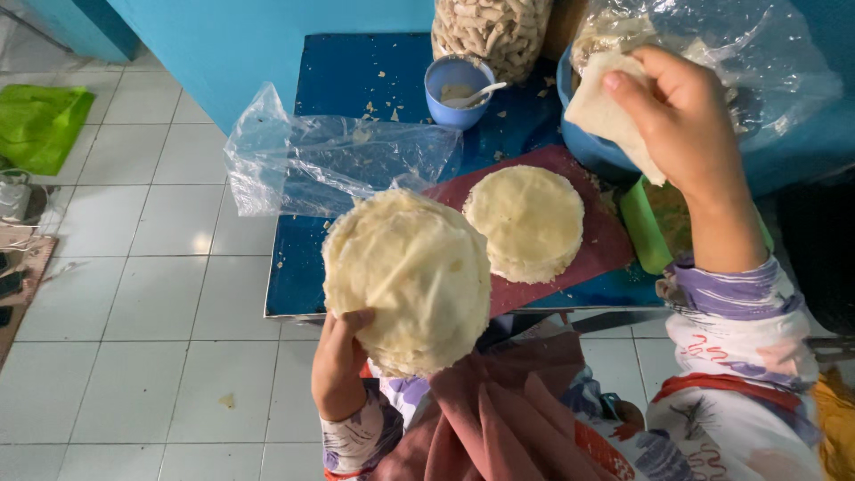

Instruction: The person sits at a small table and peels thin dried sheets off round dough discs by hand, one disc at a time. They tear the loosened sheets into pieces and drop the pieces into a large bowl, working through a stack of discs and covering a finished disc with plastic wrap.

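White floor tiles and a low blue table (pixel 374 80) set the scene. Looks like the sorting or peeling stage: the left hand (pixel 341 361) cups a thick stack of round wrappers (pixel 408 278) from below, fingers curled around its near edge, held up over the lap. The right hand (pixel 679 116) is raised over a blue bowl (pixel 595 150), pinching one folded wrapper sheet (pixel 604 111) between thumb and fingers (wrist bent downward). A second stack (pixel 527 221) sits on the maroon cutting board (pixel 606 239). I'd guess placing that thin sheet calls for a gentle touch
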The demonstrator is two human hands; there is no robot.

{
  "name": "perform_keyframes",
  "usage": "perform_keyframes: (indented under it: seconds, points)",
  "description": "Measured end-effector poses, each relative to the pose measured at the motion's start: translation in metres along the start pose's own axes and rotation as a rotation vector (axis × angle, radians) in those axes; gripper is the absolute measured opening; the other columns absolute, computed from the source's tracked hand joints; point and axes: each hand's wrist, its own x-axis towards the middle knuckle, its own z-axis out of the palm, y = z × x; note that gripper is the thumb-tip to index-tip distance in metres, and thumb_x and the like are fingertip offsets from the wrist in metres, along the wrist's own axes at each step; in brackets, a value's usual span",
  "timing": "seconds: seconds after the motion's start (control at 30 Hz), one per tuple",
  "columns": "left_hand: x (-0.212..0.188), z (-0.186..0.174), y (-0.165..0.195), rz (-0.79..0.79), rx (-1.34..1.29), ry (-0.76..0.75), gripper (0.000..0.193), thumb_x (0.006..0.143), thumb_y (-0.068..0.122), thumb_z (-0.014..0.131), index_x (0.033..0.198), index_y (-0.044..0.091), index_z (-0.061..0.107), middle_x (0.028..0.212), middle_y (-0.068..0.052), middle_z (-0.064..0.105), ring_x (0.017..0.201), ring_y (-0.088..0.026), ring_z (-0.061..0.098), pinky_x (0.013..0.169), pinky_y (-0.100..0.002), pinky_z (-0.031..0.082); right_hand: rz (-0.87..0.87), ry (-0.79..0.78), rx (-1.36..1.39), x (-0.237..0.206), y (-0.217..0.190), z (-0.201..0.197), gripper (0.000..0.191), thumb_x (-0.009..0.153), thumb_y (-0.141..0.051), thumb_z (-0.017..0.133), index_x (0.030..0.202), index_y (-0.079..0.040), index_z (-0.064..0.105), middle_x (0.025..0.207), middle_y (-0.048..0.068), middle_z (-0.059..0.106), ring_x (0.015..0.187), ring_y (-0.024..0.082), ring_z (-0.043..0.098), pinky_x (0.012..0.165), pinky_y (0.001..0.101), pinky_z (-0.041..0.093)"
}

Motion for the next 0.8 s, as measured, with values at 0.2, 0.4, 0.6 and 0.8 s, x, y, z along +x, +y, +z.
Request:
perform_keyframes:
  seconds: [0.2,0.4,0.6,0.8]
  points:
    - [0.003,0.003,0.015,0.083,-0.112,0.036,0.055,0.094,0.012,0.049,0.143,-0.012,0.046,0.137,-0.024,0.059,0.123,-0.032,0.062,0.104,-0.043,0.050,0.084,-0.056,0.067,0.005,0.027,-0.001,0.018,0.112,-0.019,0.064,0.112,-0.001,0.067,0.086,-0.008,0.057,0.077,-0.001,0.046,0.068,0.0207,0.039]
    - [0.012,0.025,0.029,0.050,-0.163,0.065,0.063,0.092,0.023,0.049,0.147,-0.006,0.042,0.138,-0.024,0.059,0.123,-0.035,0.062,0.103,-0.048,0.051,-0.290,0.058,-0.346,-0.011,0.022,0.024,0.018,0.119,-0.017,0.062,0.120,0.000,0.067,0.088,0.005,0.069,0.073,0.008,0.062,0.066,0.0289,0.047]
    - [0.009,0.031,0.030,0.004,-0.152,0.171,0.062,0.093,0.024,0.049,0.147,-0.006,0.043,0.137,-0.023,0.060,0.122,-0.034,0.063,0.102,-0.046,0.051,-0.678,-0.165,-0.803,-0.069,0.023,0.088,0.025,0.093,-0.019,0.070,0.115,-0.006,0.071,0.100,0.007,0.073,0.075,0.021,0.073,0.059,0.0341,0.057]
    - [0.010,0.030,0.028,-0.019,-0.192,0.116,0.062,0.093,0.024,0.049,0.146,-0.006,0.043,0.135,-0.024,0.060,0.120,-0.035,0.063,0.101,-0.047,0.051,-0.714,-0.117,-0.768,-0.087,0.031,0.099,0.025,0.093,-0.022,0.070,0.112,-0.006,0.068,0.116,0.005,0.069,0.080,0.019,0.074,0.063,0.0317,0.058]
